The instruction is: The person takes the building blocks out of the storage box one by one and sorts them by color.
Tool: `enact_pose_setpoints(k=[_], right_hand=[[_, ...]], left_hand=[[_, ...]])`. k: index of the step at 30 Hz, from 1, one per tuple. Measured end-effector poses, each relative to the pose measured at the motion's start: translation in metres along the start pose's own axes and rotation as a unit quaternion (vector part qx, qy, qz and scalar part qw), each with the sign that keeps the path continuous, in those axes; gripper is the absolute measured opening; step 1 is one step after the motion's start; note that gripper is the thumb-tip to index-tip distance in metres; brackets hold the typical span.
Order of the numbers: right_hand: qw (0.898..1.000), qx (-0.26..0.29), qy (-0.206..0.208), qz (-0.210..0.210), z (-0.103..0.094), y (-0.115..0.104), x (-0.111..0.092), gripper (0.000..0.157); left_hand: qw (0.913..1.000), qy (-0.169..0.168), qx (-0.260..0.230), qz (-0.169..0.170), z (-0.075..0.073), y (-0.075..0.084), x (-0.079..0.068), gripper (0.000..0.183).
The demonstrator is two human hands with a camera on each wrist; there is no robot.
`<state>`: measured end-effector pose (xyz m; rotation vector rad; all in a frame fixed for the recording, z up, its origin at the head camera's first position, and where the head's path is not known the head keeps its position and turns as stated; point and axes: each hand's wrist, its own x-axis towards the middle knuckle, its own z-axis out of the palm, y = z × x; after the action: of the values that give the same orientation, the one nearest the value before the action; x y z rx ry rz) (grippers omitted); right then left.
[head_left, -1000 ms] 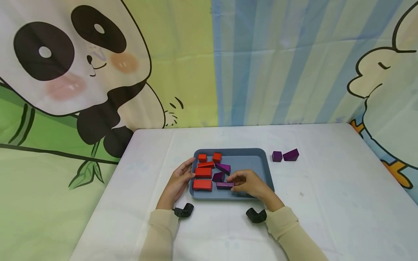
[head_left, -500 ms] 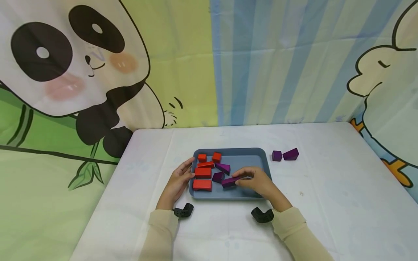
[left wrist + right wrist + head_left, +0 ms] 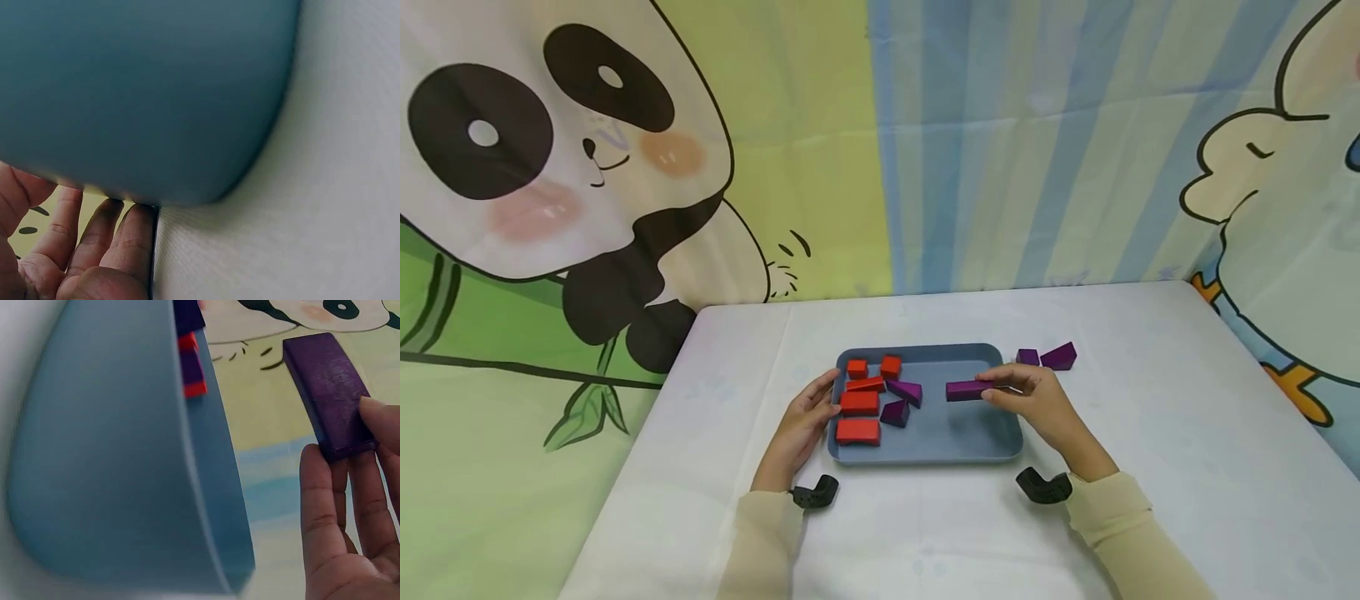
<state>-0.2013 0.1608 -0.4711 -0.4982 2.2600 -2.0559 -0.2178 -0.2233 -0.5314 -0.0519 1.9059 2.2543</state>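
My right hand (image 3: 1041, 404) pinches a long purple block (image 3: 964, 391) between thumb and fingers, holding it above the right part of the blue-grey tray (image 3: 940, 446). The right wrist view shows this purple block (image 3: 328, 394) as a flat rectangular bar. My left hand (image 3: 801, 429) touches the tray's left side with fairly straight fingers; in the left wrist view the fingertips (image 3: 134, 219) meet the outer wall. On the tray's left lie several red blocks (image 3: 859, 403). Beside them are a purple wedge (image 3: 906, 392) and a small purple block (image 3: 895, 413).
On the white table (image 3: 925, 533), behind and right of the tray, lie a purple cube (image 3: 1027, 357) and an angled purple block (image 3: 1059, 357). A printed cloth (image 3: 820, 150) hangs behind the table. Each wrist carries a black camera.
The right hand has lifted the long purple block from beside the small purple block and carried it up and right. The left hand has stayed at the tray. The head view has shifted slightly.
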Motion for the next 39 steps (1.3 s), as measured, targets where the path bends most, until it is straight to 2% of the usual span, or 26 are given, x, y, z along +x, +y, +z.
enact_pose_setpoints(k=[4, 12, 21, 31, 39], right_hand=[[0.999, -0.031, 0.032, -0.015, -0.02, -0.004, -0.002, 0.027], [0.992, -0.099, 0.078, -0.015, -0.063, -0.009, -0.002, 0.032], [0.979, -0.173, 0.104, 0.018, -0.113, -0.007, -0.006, 0.036], [0.974, -0.185, 0.126, 0.044, -0.152, 0.005, -0.007, 0.04], [0.966, -0.204, 0.133, 0.084, -0.17, 0.012, -0.005, 0.044]], left_hand=[[1.0, 0.001, 0.003, -0.001, 0.0, -0.001, -0.001, 0.071], [1.0, 0.007, 0.005, -0.005, 0.0, 0.0, -0.001, 0.07], [1.0, 0.004, 0.003, -0.007, 0.0, -0.001, -0.002, 0.072], [1.0, 0.001, 0.006, 0.001, 0.001, 0.001, -0.006, 0.071], [1.0, 0.001, 0.002, 0.001, 0.001, 0.001, -0.005, 0.071]])
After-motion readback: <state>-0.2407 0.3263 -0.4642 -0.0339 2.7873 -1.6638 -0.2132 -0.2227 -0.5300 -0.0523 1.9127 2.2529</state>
